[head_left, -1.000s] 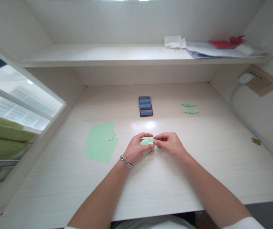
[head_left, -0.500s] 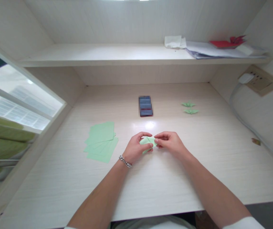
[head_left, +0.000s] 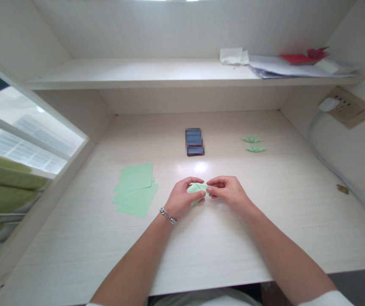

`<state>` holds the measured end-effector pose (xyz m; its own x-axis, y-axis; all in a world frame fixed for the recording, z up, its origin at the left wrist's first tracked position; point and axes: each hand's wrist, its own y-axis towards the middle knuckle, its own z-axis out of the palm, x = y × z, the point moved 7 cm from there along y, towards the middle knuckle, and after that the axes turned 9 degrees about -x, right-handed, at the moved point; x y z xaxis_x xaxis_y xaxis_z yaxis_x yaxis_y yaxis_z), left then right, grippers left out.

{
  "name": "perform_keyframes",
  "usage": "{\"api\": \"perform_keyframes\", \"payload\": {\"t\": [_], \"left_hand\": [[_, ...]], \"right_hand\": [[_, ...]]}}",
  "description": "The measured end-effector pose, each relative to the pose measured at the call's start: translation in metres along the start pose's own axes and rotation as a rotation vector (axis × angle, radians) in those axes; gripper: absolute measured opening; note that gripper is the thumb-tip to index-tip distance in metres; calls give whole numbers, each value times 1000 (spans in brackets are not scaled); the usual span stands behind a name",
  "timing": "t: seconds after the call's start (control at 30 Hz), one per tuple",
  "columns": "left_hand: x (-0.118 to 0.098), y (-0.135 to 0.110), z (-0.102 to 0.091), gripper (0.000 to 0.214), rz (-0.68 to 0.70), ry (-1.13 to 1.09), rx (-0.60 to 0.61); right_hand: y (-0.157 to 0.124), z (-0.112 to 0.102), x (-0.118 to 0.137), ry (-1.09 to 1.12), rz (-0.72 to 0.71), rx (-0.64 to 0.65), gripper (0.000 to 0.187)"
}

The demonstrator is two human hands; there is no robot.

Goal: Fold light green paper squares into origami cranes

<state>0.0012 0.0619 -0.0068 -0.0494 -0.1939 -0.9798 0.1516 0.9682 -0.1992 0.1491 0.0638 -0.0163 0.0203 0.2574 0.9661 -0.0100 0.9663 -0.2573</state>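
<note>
Pale wood-grain bench (head_left: 297, 191) free right of bare right hand (head_left: 229, 189); light-green paper sheets (head_left: 136, 187) obstruct left, dark-blue rectangular object (head_left: 194, 141) ahead.

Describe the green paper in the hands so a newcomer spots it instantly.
On the pale desk below the shelf, find where the left hand and right hand almost meet. The folded green paper is pinched between them. Unlike the flat green sheets to the left and two green paper cranes farther back right, it alone is held.

There are two hands (head_left: 180, 199), one folded paper (head_left: 194, 188), two paper birds (head_left: 255, 149) at far right, one bracelet (head_left: 168, 216), and at left at least three green sheets (head_left: 136, 176).
</note>
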Motion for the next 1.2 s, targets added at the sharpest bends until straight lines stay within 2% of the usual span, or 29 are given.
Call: {"api": "perform_keyframes", "payload": {"t": [0.17,0.5,0.73,0.97,1.2], "left_hand": [[1,0,-2,36,6,2,-2],[-3,2,-7,40,20,-45,-73],[-2,2,-9,40,75,15,-68],[-5,1,-7,39,58,15,-55],[-5,1,-8,39,74,31,-55]], "right_hand": [[-2,1,2,5,-7,16,29],[-1,-3,9,72,-32,-45,37],[-2,-4,7,119,-9,-71,33],[3,-6,0,97,-2,-69,31],[0,-6,6,114,-13,-53,32]]}}
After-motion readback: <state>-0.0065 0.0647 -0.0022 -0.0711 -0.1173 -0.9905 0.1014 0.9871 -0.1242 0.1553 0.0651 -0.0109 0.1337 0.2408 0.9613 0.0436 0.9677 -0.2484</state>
